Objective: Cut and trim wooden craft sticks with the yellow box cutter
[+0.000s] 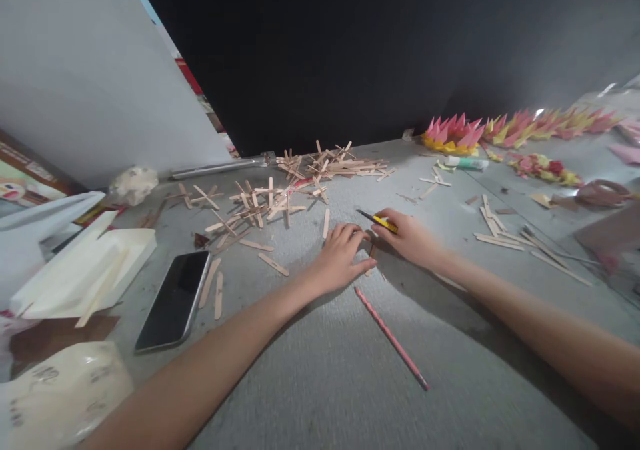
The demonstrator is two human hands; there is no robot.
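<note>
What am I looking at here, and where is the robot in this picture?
There is no robot here: the two bare hands belong to a person. The only picture comes from a camera worn on that person's head, looking forward and down, so the arms reach in from below.

The right hand holds a yellow and black tool, which looks like a craft knife. The left hand is down at the surface, beside a small wooden stick; its fingers partly hide what they touch.

Nearer the camera lies a pink pencil. To the left is a phone, and beyond the hands is a heap of flat wooden sticks. Far right are pink and yellow pointed decorations.
</note>
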